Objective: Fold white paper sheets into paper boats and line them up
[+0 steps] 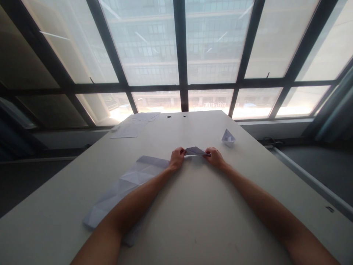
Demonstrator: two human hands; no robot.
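Between my two hands a folded piece of paper is held just over the white table, its top coming to a low peak. My left hand pinches its left corner, and my right hand pinches the right one. Fingers of both hands are closed on the paper. Under and beside my left forearm lies a large creased sheet of paper, partly hidden by the arm. To the right, beyond my right hand, a folded paper boat stands on the table.
The long white table runs toward a wall of windows. Flat paper sheets lie at its far left. Two small dark spots sit near the far edge. Dark curtains hang at the sides.
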